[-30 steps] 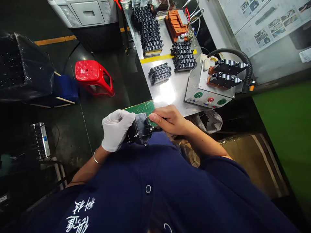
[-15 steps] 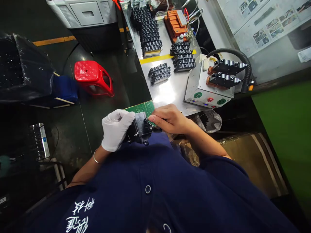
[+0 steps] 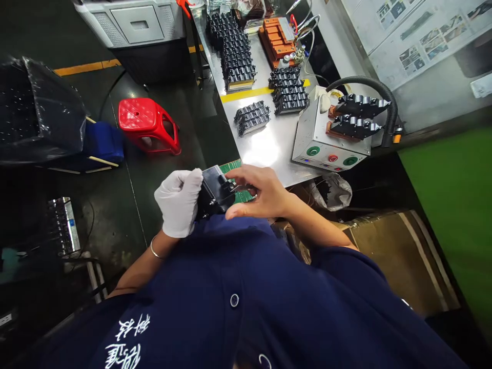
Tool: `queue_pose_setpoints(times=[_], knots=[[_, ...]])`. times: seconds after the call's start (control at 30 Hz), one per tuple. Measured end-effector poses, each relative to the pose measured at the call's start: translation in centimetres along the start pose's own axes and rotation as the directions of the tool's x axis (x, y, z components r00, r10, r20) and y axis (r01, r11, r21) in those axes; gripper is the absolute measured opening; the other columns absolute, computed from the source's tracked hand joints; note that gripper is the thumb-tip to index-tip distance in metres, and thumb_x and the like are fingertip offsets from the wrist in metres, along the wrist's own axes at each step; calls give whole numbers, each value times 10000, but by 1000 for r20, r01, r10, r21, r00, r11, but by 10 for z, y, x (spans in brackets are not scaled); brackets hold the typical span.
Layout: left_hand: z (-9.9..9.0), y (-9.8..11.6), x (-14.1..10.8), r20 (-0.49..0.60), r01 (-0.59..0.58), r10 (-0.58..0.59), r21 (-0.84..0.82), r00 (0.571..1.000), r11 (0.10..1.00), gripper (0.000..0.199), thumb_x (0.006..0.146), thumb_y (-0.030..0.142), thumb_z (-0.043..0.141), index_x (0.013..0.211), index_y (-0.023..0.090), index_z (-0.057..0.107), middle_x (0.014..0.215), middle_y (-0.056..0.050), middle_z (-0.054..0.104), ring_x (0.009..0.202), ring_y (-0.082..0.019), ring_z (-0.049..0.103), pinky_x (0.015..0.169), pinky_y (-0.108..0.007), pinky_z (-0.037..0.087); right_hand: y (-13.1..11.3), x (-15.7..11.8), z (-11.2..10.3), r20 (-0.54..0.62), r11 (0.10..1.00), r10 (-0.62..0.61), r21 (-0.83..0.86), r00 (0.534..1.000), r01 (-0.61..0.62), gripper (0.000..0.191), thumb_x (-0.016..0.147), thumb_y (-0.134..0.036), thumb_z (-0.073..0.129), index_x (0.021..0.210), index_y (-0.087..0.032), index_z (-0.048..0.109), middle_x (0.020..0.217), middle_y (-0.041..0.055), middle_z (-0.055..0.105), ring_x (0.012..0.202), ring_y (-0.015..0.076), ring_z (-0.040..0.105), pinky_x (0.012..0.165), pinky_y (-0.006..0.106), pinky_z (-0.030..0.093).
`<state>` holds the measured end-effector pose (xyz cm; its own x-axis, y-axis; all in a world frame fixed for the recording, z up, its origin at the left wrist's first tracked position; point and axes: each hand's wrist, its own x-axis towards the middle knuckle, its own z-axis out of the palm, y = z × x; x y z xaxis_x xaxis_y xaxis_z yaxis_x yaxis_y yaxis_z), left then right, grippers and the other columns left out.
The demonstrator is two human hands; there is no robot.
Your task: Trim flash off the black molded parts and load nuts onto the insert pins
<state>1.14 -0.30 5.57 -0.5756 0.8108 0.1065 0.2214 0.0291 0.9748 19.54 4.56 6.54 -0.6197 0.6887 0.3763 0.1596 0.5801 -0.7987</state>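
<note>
Clamping a black part mid-frame in my left hand, right hand with fingers apart, I seem partway done.

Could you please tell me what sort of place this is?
Probably a factory assembly workstation: the metal bench carries rows of matching black parts and a push-button machine.

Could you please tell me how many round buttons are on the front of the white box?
3 on the white box: a green button at left, a red button in the middle, another green button at right. Hidden sides may hold more.
</note>
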Motion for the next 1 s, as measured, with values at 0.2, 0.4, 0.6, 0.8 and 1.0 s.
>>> queue_pose_setpoints(times=[0.2, 0.4, 0.6, 0.8, 1.0], knots=[[3, -1, -5, -105, -107, 116, 82, 988, 991, 371, 770, 464, 700, 576, 180, 561, 546, 47, 541, 533, -89, 497, 544, -227, 423, -9, 2, 8, -31, 991, 54, -122, 998, -57, 623, 702, -660, 717, 998, -114, 683, 714, 18, 626, 630, 102, 543, 595, 235, 433], [-8, 12, 1, 323, -15, 13, 6, 946, 1000, 293, 647, 441, 794, 705, 183, 669, 652, 18, 658, 586, -123, 586, 574, -246, 488, -13, 6, -1, -59, 995, 62, -80, 996, -66, 355, 786, -398, 703, 1002, -117, 685, 738, 1, 647, 564, 63, 496, 517, 199, 410], [-17, 14, 1, 441, -216, 214, -46, 872, 975, 188, 717, 410, 786, 778, 233, 772, 737, -18, 749, 661, -193, 692, 691, -321, 587, -9, 9, -15, -83, 1000, -18, -18, 996, 16, 452, 754, -390, 781, 1123, -152, 672, 768, -18, 633, 524, 42, 395, 489, 202, 378], [-18, 8, -5, 316, -470, 447, -5, 836, 883, 70, 753, 316, 774, 774, 250, 776, 735, -30, 756, 667, -201, 711, 699, -318, 610, 0, 10, -7, -136, 997, -38, 60, 990, 47, 465, 770, -454, 760, 1169, -225, 687, 806, 1, 646, 564, 68, 437, 507, 227, 399], [-20, 5, -10, 311, -402, 382, -1, 870, 916, 116, 720, 311, 802, 812, 245, 780, 806, -52, 775, 718, -232, 727, 728, -355, 625, 3, 8, -7, -143, 989, -112, 82, 983, 125, 484, 759, -417, 779, 1199, -238, 684, 763, -9, 634, 595, 80, 475, 529, 228, 416]])
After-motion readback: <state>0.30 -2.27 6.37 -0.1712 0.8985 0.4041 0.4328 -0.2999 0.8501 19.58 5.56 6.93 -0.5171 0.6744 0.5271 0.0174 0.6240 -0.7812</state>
